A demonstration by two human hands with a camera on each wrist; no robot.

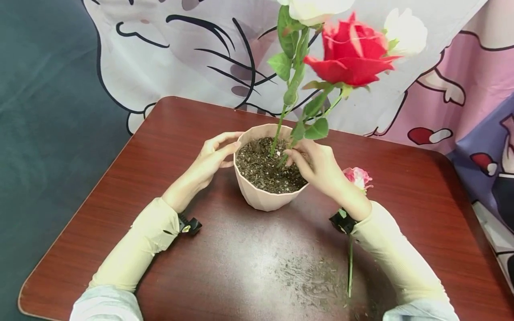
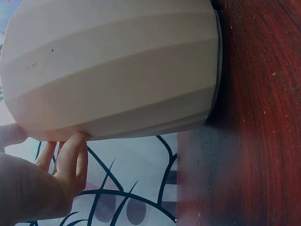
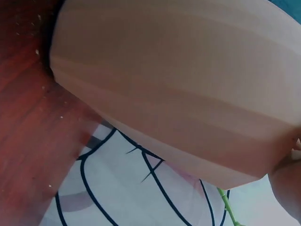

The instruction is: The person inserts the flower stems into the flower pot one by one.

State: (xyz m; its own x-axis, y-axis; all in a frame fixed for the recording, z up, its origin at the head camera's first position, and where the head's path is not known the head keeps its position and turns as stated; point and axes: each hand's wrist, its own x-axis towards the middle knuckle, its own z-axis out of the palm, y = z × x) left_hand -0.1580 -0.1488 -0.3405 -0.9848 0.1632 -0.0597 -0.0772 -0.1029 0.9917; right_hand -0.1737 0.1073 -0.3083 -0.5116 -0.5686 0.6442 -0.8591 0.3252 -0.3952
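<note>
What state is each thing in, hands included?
Pot: upright, holding soil
Table: partly dirt-strewn
Red rose: in bloom, above the pot
White roses: above the pot, one cropped
Pink rose: lying on the table, partly hidden
Left hand: touching the pot's side
Right hand: pinching a stem near soil

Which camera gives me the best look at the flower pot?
The head view: it shows the pot top to bottom, with the soil inside. Both wrist views show only its outer side, close up and cut off by the frame.

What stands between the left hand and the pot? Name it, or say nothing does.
Nothing visible does: the left hand touches the outer side of the pot directly, as the left wrist view shows.
</note>
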